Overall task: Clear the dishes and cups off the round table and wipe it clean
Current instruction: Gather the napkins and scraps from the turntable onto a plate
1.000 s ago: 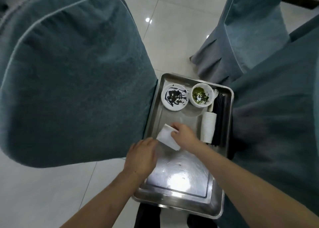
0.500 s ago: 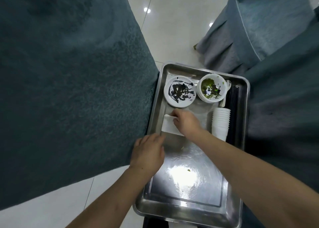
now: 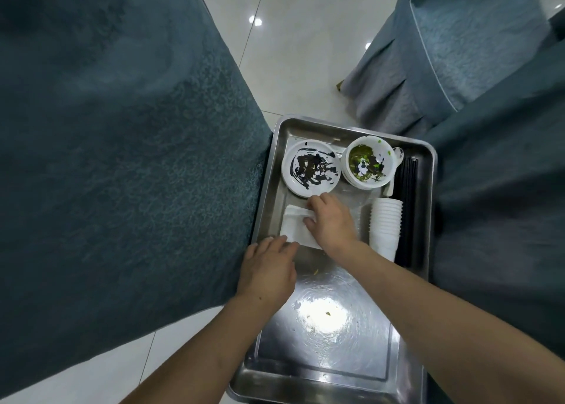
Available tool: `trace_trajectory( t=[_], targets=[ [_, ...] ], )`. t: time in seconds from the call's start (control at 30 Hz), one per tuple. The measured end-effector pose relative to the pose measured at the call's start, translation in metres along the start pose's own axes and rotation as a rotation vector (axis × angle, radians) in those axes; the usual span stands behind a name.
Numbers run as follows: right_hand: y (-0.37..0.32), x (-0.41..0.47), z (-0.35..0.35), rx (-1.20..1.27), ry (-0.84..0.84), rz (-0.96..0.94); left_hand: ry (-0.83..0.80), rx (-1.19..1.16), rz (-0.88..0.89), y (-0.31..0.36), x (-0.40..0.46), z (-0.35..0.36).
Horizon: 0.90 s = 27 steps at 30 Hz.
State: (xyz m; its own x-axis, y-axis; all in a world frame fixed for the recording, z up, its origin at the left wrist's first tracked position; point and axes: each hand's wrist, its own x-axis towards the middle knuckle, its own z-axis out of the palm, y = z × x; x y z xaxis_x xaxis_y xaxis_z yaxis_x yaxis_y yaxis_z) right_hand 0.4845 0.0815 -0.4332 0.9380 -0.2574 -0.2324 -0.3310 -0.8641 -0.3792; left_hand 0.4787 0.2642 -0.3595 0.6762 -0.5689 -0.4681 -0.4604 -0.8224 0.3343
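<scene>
With the left hand (image 3: 269, 270) resting loosely uncurled at the rectangular stainless steel tray's (image 3: 428, 189) left rim, touching the folded white paper napkin (image 3: 293, 229), the right hand (image 3: 331, 220) is pinching that napkin, lying mid-tray with its long axis running near-right to far-left; advisable: keep it folded, lift clear of the sauce-smeared white plate (image 3: 312, 168).

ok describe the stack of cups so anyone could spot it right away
Find the steel tray between the blue-covered chairs. The stack of cups lies along its right side, beside the black chopsticks. It is the only ribbed white column; the other white dishes are round and smeared.
</scene>
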Motion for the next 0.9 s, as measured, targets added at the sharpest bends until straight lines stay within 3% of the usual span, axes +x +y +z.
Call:
trace_trajectory(
  t=[0.33,0.53,0.7,0.9],
  targets=[
    [0.008,0.003,-0.006,-0.013,-0.025,0.008,-0.034,0.093,0.013,0.006,0.008,0.009],
    [0.022,-0.002,-0.013,-0.075,-0.031,0.007,-0.138,0.153,0.076,0.012,0.024,0.024],
    [0.039,0.000,-0.024,-0.206,0.025,0.023,-0.158,0.127,0.136,0.027,0.046,0.040],
    [0.077,-0.017,-0.043,-0.110,0.138,-0.011,-0.125,0.175,0.196,0.062,0.067,0.048]
  ],
)
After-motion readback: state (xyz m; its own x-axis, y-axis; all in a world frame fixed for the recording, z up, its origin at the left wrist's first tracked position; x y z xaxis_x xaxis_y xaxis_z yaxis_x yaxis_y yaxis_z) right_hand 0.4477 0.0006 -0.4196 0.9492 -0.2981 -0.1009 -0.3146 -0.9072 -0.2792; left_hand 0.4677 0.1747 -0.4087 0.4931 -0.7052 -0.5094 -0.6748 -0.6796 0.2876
